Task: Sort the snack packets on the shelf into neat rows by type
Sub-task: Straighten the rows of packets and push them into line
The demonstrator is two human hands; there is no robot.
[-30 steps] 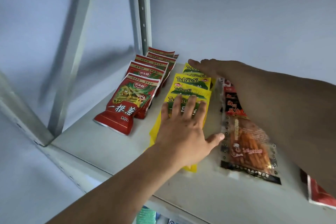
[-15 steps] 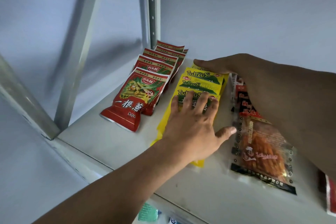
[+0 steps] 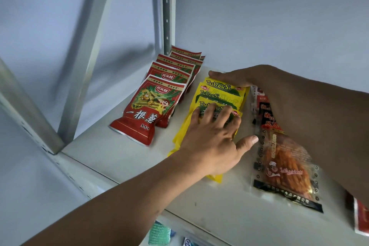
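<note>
Now the left hand lies flat with spread fingers on the near end of the yellow packets, which overlap in a row running from near to far along the middle of the white shelf. At that row's far end the right hand rests against the last yellow packet, fingers straight and together. Left of them the red packets stand in an overlapping row, and to the right clear packets of orange sticks lie flat, partly under the right forearm.
</note>
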